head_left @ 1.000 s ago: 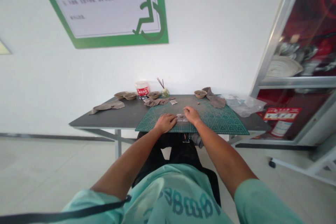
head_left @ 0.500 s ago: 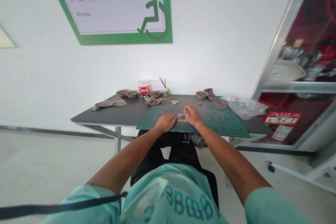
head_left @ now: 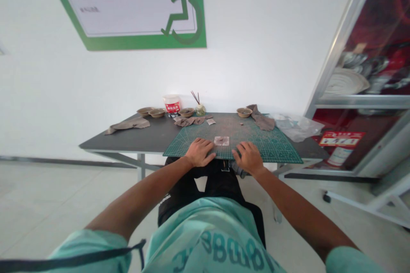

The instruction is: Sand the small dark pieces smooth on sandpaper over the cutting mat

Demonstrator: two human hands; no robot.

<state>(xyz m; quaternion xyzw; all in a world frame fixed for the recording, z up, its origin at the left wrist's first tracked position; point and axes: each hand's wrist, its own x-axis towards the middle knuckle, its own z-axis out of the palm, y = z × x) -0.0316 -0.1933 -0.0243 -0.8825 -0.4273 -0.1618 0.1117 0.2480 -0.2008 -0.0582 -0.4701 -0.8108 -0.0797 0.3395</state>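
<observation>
A small whitish square sheet (head_left: 226, 140) lies on the green cutting mat (head_left: 272, 145), with a little brownish lump (head_left: 221, 139) on it. My left hand (head_left: 200, 152) rests at the mat's front edge, just left of the sheet, fingers stretched out and holding nothing. On the other side, my right hand (head_left: 249, 157) lies at the same edge, right of the sheet, its fingers apart and free. Neither hand touches the sheet.
At the table's back stand shallow bowls (head_left: 156, 113), a white-and-red tub (head_left: 172, 106) and a reed diffuser (head_left: 200, 109). Grey-brown cloths (head_left: 131, 125) lie about. Another bowl (head_left: 244, 112) and a crumpled plastic bag (head_left: 296, 127) sit right. A glass-fronted cabinet (head_left: 349, 102) stands beyond.
Both hands have come off the whitish sheet and drawn back toward the mat's front edge, the right one also moving right. The sheet and lump are now uncovered.
</observation>
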